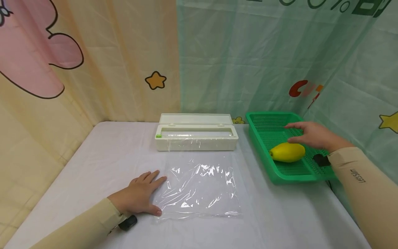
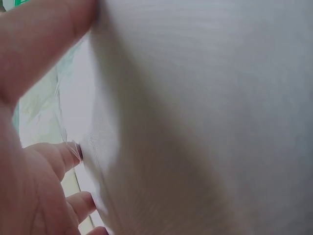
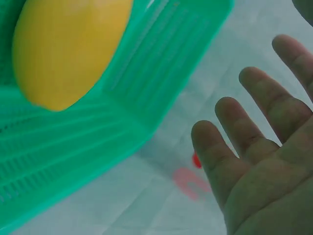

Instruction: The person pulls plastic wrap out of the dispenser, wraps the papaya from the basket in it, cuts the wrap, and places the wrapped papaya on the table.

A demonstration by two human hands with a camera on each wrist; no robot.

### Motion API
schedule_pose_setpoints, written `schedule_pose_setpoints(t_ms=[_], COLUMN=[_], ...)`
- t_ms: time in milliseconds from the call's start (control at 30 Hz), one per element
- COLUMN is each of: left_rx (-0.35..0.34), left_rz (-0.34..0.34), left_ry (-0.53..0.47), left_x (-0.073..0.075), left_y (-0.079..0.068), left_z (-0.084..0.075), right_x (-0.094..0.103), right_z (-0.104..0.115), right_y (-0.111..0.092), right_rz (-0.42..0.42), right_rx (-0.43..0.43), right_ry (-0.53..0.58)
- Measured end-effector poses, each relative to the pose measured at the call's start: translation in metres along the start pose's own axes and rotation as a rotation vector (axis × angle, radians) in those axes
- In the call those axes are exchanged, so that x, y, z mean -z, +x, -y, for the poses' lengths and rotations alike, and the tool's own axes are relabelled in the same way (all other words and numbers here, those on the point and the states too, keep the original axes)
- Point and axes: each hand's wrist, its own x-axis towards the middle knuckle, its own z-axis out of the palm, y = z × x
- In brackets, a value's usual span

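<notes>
A sheet of clear plastic wrap (image 1: 202,188) lies flat on the white-covered table, running out from the front of a white wrap dispenser (image 1: 196,143) whose lid is raised. My left hand (image 1: 140,193) rests on the table with spread fingers, its thumb and fingertips at the sheet's left edge. Above the green basket (image 1: 273,178) at the right hovers my right hand (image 1: 314,135), fingers extended and holding nothing. Just below it a yellow papaya-like fruit (image 1: 287,153) lies in the basket. The right wrist view shows the fruit (image 3: 71,51) apart from the right hand (image 3: 269,152).
A small green slider (image 1: 159,136) sits at the dispenser's left end. Printed curtains (image 1: 133,62) hang behind the table and along both sides. The basket stands at the table's right edge, its raised rim around the fruit.
</notes>
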Motion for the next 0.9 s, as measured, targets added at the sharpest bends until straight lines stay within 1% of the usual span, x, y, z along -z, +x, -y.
schedule_pose_setpoints(t_ms=[200,433,700,900], left_rx=[0.016,0.025,0.020,0.022], left_rz=[0.012,0.009,-0.001,-0.006], left_ry=[-0.009,-0.008,-0.014,-0.004], left_x=[0.002,0.000,-0.003,-0.001], left_y=[0.001,0.002,0.001,0.001], left_z=[-0.003,-0.001,-0.001,-0.003], right_x=[-0.007,-0.019,-0.028,-0.032], right_z=[-0.022,-0.038,-0.051,-0.055], right_y=[0.016,0.026,0.028,0.028], right_rz=[0.114,0.241,0.326,0.345], right_rx=[-0.069,-0.115,-0.146,-0.155], right_ry=[-0.057,-0.043,-0.013,0.034])
